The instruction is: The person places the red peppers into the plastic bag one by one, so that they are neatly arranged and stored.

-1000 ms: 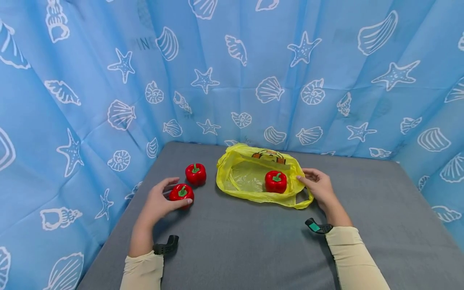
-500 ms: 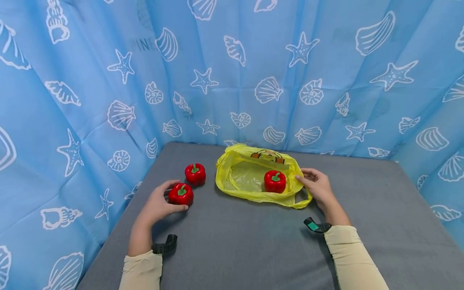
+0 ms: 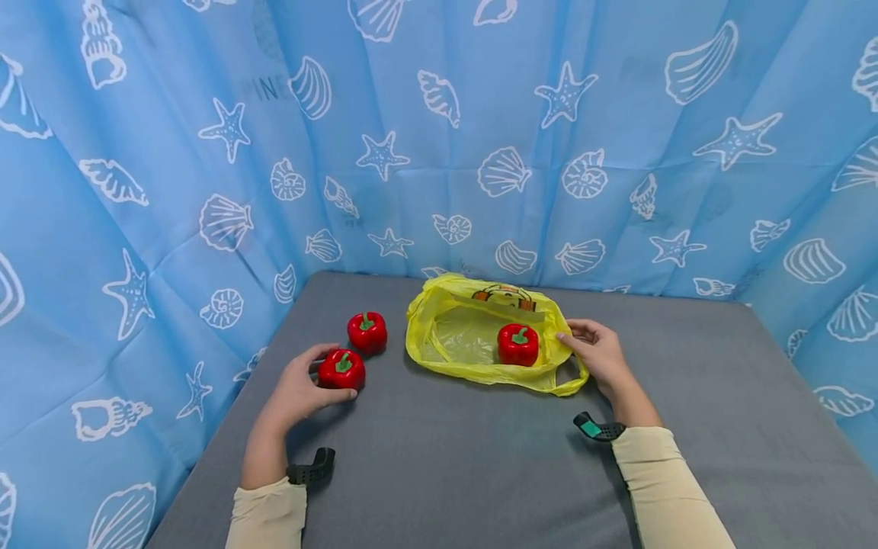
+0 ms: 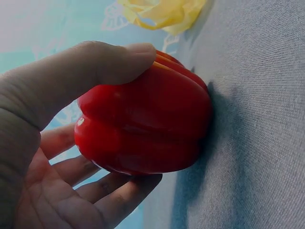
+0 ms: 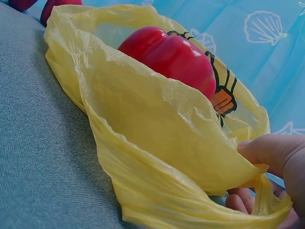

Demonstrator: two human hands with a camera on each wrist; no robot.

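Observation:
My left hand (image 3: 298, 388) grips a red bell pepper (image 3: 341, 370) with a green stem at the left of the table. In the left wrist view the thumb lies on one side of this pepper (image 4: 147, 119), with fingers along the other; it sits on or very close to the cloth. Just behind it stands a second red bell pepper (image 3: 367, 333). My right hand (image 3: 600, 354) pinches the right edge of a yellow plastic bag (image 3: 439, 366) lying with its mouth spread. Inside the bag, toward its right end, is a third red bell pepper (image 3: 517, 345).
A grey cloth covers the table (image 3: 446, 465). Blue curtains (image 3: 425, 152) with white shell and starfish prints hang behind and at both sides. One loop handle (image 3: 569, 379) of the bag sticks out near my right hand.
My left fingers and thumb have drawn in closer around the near bell pepper. My right hand and the bag stay in place; the head view has shifted slightly.

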